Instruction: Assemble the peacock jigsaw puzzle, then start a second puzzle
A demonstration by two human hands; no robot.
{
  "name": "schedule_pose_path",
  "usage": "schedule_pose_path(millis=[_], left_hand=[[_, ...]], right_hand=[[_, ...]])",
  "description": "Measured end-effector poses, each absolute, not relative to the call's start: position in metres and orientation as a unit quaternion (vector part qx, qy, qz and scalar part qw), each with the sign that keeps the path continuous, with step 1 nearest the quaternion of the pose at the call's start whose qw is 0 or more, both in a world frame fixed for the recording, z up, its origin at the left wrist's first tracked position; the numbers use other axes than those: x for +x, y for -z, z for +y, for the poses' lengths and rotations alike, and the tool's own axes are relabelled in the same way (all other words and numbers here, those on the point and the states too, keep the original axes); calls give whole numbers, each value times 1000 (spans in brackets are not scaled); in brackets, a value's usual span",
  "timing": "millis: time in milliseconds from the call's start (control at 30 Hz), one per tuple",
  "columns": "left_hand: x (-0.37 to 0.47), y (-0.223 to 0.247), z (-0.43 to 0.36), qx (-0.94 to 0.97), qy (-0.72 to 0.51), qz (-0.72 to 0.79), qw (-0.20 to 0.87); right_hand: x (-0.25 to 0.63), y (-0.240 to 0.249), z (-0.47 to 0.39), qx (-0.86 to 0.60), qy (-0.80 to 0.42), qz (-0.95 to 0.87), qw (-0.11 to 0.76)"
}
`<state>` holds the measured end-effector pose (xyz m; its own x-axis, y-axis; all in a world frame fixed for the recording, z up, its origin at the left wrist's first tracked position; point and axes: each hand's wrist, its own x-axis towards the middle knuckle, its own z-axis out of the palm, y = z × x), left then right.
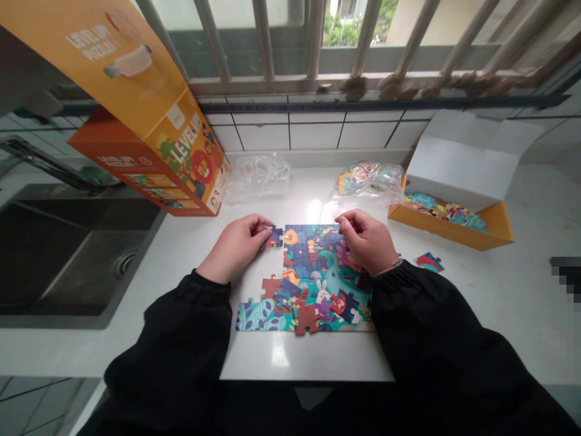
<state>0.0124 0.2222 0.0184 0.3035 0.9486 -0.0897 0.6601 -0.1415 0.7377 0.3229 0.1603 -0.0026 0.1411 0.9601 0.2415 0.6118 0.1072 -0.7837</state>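
My left hand pinches a dark blue puzzle piece with a red patch. That piece is at the upper left edge of a partly joined jigsaw puzzle on the white counter. My right hand rests over the puzzle's upper right corner, thumb and fingers closed together; what is between them, if anything, is hidden. Loose on the puzzle's lower part lie a brown piece, a blue piece and a dark piece with a red figure. The right hand and sleeve cover the puzzle's right edge.
A tall orange puzzle box stands at the left, near a dark sink. Behind the puzzle lie a clear plastic bag and a bag of pieces. An open yellow box and a loose piece are at right.
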Motion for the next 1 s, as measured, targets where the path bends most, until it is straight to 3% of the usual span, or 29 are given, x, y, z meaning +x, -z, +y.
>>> schedule_pose_path(millis=[367,633,733,833,1000], left_hand=[[16,-11,222,725,-218,595,270],[6,-13,220,759,-173,568,269],[0,-16,221,771,-136,550,291],[-4,-19,221,770,-116,551,300],[-7,-20,222,774,-97,555,289]], right_hand=[[326,0,158,-632,-202,-612,430],[382,-32,158,-661,-48,-422,619],[417,-40,147,-678,-28,-342,650],[445,-43,119,-741,-69,-360,563],[469,-30,69,-845,-18,-487,221]])
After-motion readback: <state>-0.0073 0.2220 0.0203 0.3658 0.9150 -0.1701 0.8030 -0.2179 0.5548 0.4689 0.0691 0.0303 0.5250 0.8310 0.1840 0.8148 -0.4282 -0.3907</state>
